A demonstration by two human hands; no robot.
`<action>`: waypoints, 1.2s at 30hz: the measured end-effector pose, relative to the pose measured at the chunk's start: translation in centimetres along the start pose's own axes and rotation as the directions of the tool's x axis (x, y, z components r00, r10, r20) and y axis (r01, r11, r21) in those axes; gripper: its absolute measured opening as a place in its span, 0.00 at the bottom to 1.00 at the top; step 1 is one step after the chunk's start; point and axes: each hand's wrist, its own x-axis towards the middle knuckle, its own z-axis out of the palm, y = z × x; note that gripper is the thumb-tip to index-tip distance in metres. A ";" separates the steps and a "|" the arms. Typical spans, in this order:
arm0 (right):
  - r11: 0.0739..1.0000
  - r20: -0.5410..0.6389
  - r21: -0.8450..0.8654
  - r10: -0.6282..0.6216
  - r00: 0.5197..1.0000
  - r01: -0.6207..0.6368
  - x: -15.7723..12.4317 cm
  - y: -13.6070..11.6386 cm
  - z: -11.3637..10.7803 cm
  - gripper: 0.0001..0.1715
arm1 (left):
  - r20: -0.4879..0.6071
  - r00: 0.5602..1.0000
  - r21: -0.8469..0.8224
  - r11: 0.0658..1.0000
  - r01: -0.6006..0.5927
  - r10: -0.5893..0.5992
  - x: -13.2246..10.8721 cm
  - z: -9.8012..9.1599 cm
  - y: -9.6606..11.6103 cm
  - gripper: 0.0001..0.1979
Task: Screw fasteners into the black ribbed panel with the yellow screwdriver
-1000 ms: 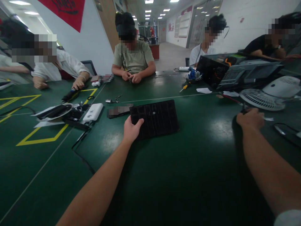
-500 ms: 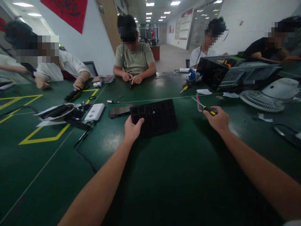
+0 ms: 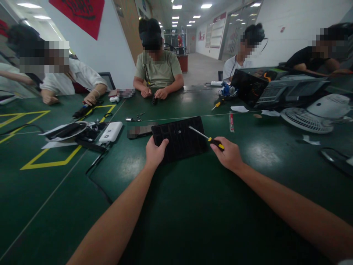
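Basically, the black panel [image 3: 183, 143] sat front and center above the green worktop [image 3: 176, 209], ribbed face up, with a small pale dot [image 3: 179, 131] near its middle. Couldn't tell if its underside touched the worktop. Left hand [image 3: 155, 154] gripped its near-left corner, thumb on top, fingers hidden below. Right hand [image 3: 229, 154] was closed around the handle of a yellow-and-black screwdriver [image 3: 211, 140], shaft angled left across the panel, tip near the far edge, right of the dot; contact unclear. Step in hand, as judged: putting the tip to the panel. Next move likely called for a firm left-hand hold and the tip lined up squarely before any pressure.

Around it: dark flat device [image 3: 142, 131] just behind the panel's left corner, white box [image 3: 110, 132] farther left, red-and-white strip [image 3: 231, 122] to the right, white fan [image 3: 306, 117] far right. Across sat a co-worker in green [image 3: 162, 70], hands at a small dark object [image 3: 153, 100].
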 end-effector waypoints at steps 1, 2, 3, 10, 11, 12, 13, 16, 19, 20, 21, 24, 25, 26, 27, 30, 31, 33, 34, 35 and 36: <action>1.000 0.018 0.009 -0.025 1.000 0.025 0.2 -0.7 0.5 0.18 | 0.001 1.000 0.005 1.000 0.003 -0.003 0.0 0.0 0.0 0.16; 0.999 0.036 0.022 -0.036 0.999 0.035 0.4 -1.4 1.0 0.18 | 0.001 1.000 0.012 1.000 0.008 -0.008 0.0 0.0 0.1 0.17; 0.998 0.052 0.040 -0.043 0.998 0.041 0.6 -2.0 1.4 0.17 | -0.001 1.000 0.018 1.000 0.012 -0.012 0.0 0.0 0.1 0.17; 0.994 0.102 0.095 -0.060 0.993 0.050 0.2 -3.2 2.0 0.12 | -0.004 1.000 0.018 1.000 -0.013 0.014 -0.1 0.0 -0.1 0.17; 0.994 0.100 0.102 -0.044 0.994 0.034 0.1 -3.1 1.9 0.12 | -0.004 1.000 0.019 1.000 -0.016 0.016 -0.1 0.0 -0.1 0.17; 0.994 0.098 0.106 -0.026 0.995 0.015 0.0 -3.0 1.7 0.12 | -0.003 1.000 0.020 1.000 -0.016 0.016 -0.1 0.1 -0.1 0.17; 0.994 0.093 0.109 -0.007 0.996 -0.003 0.0 -2.8 1.6 0.12 | -0.001 1.000 0.018 1.000 -0.015 0.015 -0.2 0.1 -0.1 0.17; 0.993 0.071 0.112 0.019 0.997 -0.027 0.0 -2.7 1.5 0.11 | -0.005 1.000 0.011 1.000 -0.010 0.010 -0.2 0.1 0.0 0.16; 0.993 0.053 0.115 0.005 0.999 -0.011 0.1 -2.7 1.4 0.11 | -0.005 1.000 0.011 1.000 -0.009 0.009 -0.3 0.1 0.0 0.16; 0.994 0.049 0.112 -0.002 0.999 -0.004 0.1 -2.6 1.4 0.11 | -0.002 1.000 0.011 1.000 -0.012 0.012 -0.3 0.1 0.0 0.16; 0.994 0.046 0.107 -0.007 0.999 0.002 0.1 -2.6 1.4 0.11 | 0.002 1.000 0.008 1.000 -0.015 0.015 -0.3 0.1 0.0 0.16; 0.995 0.049 0.095 -0.016 0.999 0.011 0.0 -2.4 1.4 0.10 | 0.005 1.000 -0.001 1.000 -0.022 0.022 -0.3 0.0 -0.2 0.17; 0.996 0.046 0.093 -0.018 0.999 0.013 0.0 -2.3 1.5 0.09 | 0.004 1.000 -0.002 1.000 -0.022 0.022 -0.2 0.0 -0.2 0.17; 0.996 0.042 0.092 -0.020 0.999 0.016 0.0 -2.3 1.5 0.09 | 0.004 1.000 -0.001 1.000 -0.022 0.022 -0.2 0.0 -0.2 0.17; 0.996 0.034 0.091 -0.024 0.999 0.020 0.0 -2.2 1.6 0.09 | 0.004 1.000 0.000 1.000 -0.021 0.021 -0.2 0.0 -0.2 0.17; 0.996 0.019 0.085 -0.029 0.999 0.028 0.1 -2.2 1.7 0.09 | 0.006 1.000 -0.006 1.000 -0.014 0.014 -0.3 0.0 -0.1 0.17; 0.996 0.018 0.083 -0.029 0.999 0.027 0.0 -2.2 1.7 0.08 | 0.007 1.000 -0.008 1.000 -0.012 0.012 -0.3 0.0 0.0 0.17; 0.997 0.030 0.078 -0.030 0.999 0.027 0.0 -2.1 1.7 0.09 | 0.005 1.000 -0.010 1.000 -0.009 0.009 -0.4 0.0 0.1 0.17; 0.997 0.032 0.076 -0.031 0.999 0.029 0.0 -2.1 1.8 0.09 | 0.005 1.000 -0.006 1.000 -0.010 0.010 -0.4 0.1 0.2 0.17; 0.997 0.029 0.073 -0.033 0.999 0.031 0.0 -2.0 1.8 0.09 | 0.000 1.000 0.000 1.000 -0.013 0.013 -0.4 0.1 0.2 0.17; 0.997 0.024 0.071 -0.036 0.999 0.034 0.0 -2.0 1.8 0.09 | -0.006 1.000 0.009 1.000 -0.017 0.017 -0.4 0.1 0.3 0.17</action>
